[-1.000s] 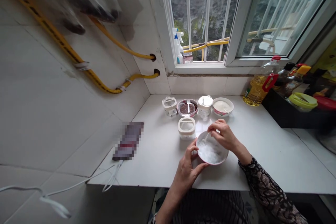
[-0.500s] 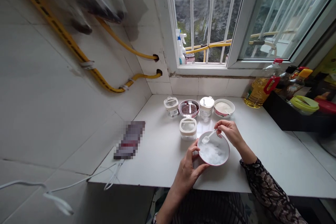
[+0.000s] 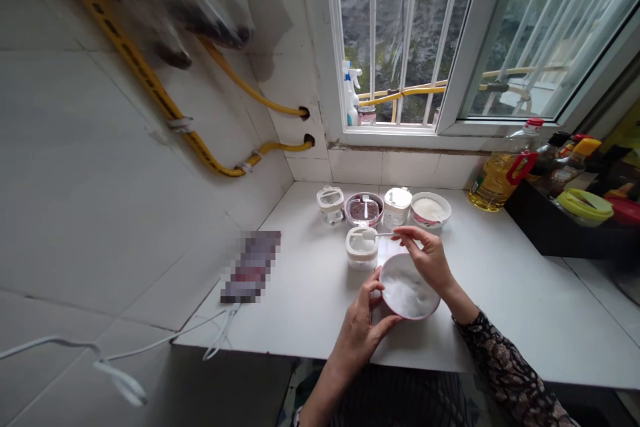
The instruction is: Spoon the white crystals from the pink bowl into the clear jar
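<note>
My left hand (image 3: pixel 361 320) steadies a white bowl (image 3: pixel 432 304) with a reddish rim, thumb and fingers around its near left side. White powder or crystals (image 3: pixel 406 295) lie in the bowl. Between the fingertips of my right hand (image 3: pixel 427 260) is the handle of a small white spoon (image 3: pixel 385 235). The spoon's head is over the mouth of a clear, cream-rimmed jar (image 3: pixel 362 259) just beyond the bowl. Whether the spoon head touches the jar or carries powder, I cannot tell.
Behind stand two more lidded jars, left (image 3: pixel 331 208) and right (image 3: pixel 397 207). A dark-filled bowl (image 3: pixel 347 212) under a clear container and a patterned bowl of white grains (image 3: pixel 445 217) are beside them. An oil bottle (image 3: pixel 493 180) and a black condiment box (image 3: pixel 530 223) stand right; a cable (image 3: pixel 220 337) lies left.
My right hand has moved the spoon left and away from me, from above the bowl to the front jar. The left hand stays on the bowl. The view has shifted slightly.
</note>
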Available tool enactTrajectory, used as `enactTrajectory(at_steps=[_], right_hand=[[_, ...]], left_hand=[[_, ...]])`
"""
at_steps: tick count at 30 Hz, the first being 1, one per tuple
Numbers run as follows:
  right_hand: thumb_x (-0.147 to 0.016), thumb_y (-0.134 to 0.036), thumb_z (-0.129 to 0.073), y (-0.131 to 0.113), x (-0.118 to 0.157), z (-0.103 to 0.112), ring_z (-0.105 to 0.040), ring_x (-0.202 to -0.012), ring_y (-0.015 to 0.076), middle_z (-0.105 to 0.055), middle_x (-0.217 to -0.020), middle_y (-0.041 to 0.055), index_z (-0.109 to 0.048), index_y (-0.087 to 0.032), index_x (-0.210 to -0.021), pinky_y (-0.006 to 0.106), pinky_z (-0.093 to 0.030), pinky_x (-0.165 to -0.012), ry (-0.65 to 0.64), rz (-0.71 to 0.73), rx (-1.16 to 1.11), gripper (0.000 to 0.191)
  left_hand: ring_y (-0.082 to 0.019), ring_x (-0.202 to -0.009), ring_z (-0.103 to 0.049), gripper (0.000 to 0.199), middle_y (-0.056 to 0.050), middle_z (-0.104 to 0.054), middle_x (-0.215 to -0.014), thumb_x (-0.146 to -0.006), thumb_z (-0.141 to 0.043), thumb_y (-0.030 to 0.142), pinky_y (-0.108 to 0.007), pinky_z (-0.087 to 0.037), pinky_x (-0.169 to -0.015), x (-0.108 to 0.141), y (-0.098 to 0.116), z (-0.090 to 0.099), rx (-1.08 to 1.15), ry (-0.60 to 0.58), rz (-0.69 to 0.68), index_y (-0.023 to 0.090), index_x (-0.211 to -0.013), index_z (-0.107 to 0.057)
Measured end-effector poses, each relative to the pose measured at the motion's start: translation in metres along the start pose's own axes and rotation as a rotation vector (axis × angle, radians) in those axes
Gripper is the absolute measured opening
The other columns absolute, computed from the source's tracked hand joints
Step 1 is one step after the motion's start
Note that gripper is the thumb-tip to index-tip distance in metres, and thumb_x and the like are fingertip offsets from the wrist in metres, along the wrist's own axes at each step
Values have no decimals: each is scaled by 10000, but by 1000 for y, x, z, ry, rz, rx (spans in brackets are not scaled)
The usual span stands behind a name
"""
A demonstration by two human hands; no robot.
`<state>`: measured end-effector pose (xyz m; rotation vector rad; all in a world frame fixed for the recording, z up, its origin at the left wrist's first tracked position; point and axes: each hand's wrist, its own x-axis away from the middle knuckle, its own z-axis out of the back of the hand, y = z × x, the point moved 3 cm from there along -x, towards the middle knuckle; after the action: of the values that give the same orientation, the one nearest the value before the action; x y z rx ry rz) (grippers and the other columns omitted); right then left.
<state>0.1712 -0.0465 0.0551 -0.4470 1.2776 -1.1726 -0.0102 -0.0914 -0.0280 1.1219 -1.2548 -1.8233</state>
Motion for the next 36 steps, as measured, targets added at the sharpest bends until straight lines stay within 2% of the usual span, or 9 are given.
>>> enactTrajectory(at_steps=[4,7,9,12,14,17,25,32,36], right_hand=[[-975,-144,-484,-15,4,-12,-664,-755,187,-800,-889,50,-744,-227,-980,408,-445,-886,-128,420,372,274],[-986,-121,-464,-21,5,-10,-660,-728,173,-801,-906,42,-726,-225,-1010,403,-436,-900,-122,501,402,283],[-983,-147,-482,-21,4,-1,-670,-728,181,-794,-880,40,-718,-227,-1010,401,-453,-881,-56,444,344,250],[-947,-181,-526,-16,3,17,-677,-728,202,-765,-778,30,-713,-224,-963,388,-482,-831,8,271,262,192],[-904,-175,-533,-10,3,28,-665,-721,210,-738,-714,25,-713,-220,-892,369,-493,-790,11,186,260,186],[-831,-137,-526,-1,3,37,-633,-689,206,-693,-640,16,-703,-219,-778,356,-491,-771,-55,156,326,202],[-773,-77,-497,4,9,18,-606,-649,163,-719,-676,1,-700,-215,-733,361,-466,-845,-278,132,346,248],[-752,-137,-496,4,7,20,-619,-628,176,-687,-563,-10,-701,-219,-675,355,-482,-803,-217,-17,204,234],[-709,-192,-517,10,5,24,-568,-532,148,-654,-531,-4,-694,-193,-657,284,-465,-602,-174,-225,5,185]], left_hand=[[-289,-1227,-668,378,-160,-468,-1545,-839,-756,339,-411,-607,-936,0,1,0,-4,2,6,253,-1103,-500],[-287,-1222,-672,385,-169,-459,-1550,-842,-754,349,-405,-611,-925,-1,1,0,-6,-2,12,250,-1105,-492],[-287,-1228,-668,391,-178,-449,-1555,-844,-753,350,-410,-608,-931,-1,1,0,-11,-4,11,249,-1109,-485],[-284,-1226,-671,377,-178,-461,-1548,-845,-753,335,-414,-603,-944,0,1,0,-24,-2,1,247,-1099,-488],[-282,-1219,-675,369,-178,-472,-1540,-845,-752,328,-414,-604,-946,0,1,1,-31,1,-7,245,-1095,-493],[-284,-1224,-673,368,-183,-475,-1536,-846,-749,325,-417,-605,-947,0,1,1,-36,2,-16,242,-1102,-498],[-276,-1225,-673,360,-190,-455,-1549,-866,-726,353,-413,-606,-949,0,1,2,-36,-18,-12,239,-1109,-487],[-277,-1229,-670,361,-179,-481,-1533,-859,-729,357,-414,-606,-954,0,1,2,-48,-6,-13,237,-1108,-497],[-289,-1247,-658,358,-176,-507,-1511,-842,-747,324,-411,-613,-939,0,3,2,-36,15,-19,230,-1102,-521]])
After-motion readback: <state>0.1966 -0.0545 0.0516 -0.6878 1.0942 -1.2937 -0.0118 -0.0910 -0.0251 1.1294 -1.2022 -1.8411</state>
